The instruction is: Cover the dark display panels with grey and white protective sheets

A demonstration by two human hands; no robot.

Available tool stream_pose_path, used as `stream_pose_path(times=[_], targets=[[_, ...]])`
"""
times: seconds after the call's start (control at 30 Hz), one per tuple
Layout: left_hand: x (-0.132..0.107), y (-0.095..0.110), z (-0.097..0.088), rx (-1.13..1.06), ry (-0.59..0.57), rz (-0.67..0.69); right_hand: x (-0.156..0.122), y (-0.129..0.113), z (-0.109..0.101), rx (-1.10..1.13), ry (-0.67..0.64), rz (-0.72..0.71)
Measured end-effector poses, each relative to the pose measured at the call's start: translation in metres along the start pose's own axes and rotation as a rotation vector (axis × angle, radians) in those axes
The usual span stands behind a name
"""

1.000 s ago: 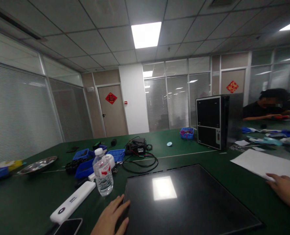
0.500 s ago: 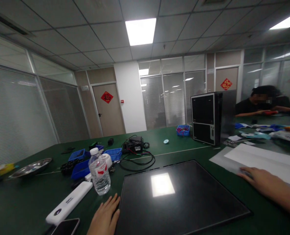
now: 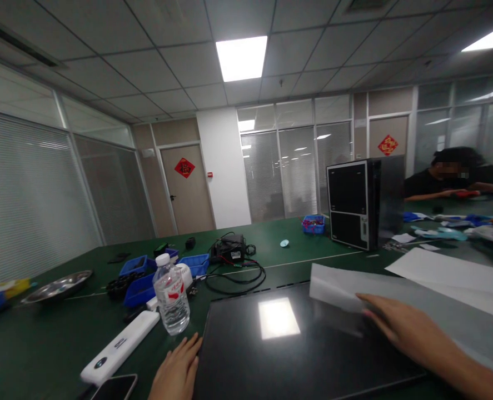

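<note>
A flat black screen panel lies on the green table, mirroring the ceiling light. My left hand rests at the panel's left edge with its fingers stretched out, holding nothing. Above the panel's right part, my right hand pinches a translucent sheet. Its far left corner is raised over the screen, while the rest trails to the right beneath my forearm. A white paper sheet lies beyond it.
Left of the panel stand a water bottle, a long white device and a phone. Behind are blue bins, a black adapter with cables, and a computer tower. A person sits far right.
My right hand has moved left from the table's right side, drawing the translucent sheet partly over the screen panel. My left hand stays at the panel's left edge.
</note>
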State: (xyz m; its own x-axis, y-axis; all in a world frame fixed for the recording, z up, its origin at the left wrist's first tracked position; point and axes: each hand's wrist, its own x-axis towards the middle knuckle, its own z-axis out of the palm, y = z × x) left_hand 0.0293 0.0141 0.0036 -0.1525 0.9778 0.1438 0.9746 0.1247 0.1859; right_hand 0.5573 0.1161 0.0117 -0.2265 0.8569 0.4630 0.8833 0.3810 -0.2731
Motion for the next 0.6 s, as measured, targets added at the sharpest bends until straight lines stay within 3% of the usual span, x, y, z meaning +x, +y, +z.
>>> stream_pose_path(times=[0.1, 0.17, 0.3, 0.43, 0.5, 0.6], targets=[[0.002, -0.003, 0.003, -0.029, 0.026, 0.009, -0.007, -0.044, -0.005, 0.157, -0.291, -0.156], [0.003, -0.006, 0.006, -0.031, 0.036, 0.01, -0.008, -0.055, -0.009, 0.211, -0.323, -0.176], [0.005, -0.013, 0.013, -0.032, 0.06, 0.025, -0.001, -0.028, -0.008, 0.086, -0.155, -0.115], [0.005, -0.018, 0.017, -0.057, 0.094, 0.046, 0.005, 0.011, 0.0, -0.041, -0.13, -0.116], [0.004, -0.02, 0.017, -0.071, 0.108, 0.051, 0.005, 0.013, 0.0, -0.076, -0.136, -0.144], [0.003, -0.02, 0.016, -0.077, 0.107, 0.043, 0.004, -0.004, -0.005, -0.114, -0.179, -0.218]])
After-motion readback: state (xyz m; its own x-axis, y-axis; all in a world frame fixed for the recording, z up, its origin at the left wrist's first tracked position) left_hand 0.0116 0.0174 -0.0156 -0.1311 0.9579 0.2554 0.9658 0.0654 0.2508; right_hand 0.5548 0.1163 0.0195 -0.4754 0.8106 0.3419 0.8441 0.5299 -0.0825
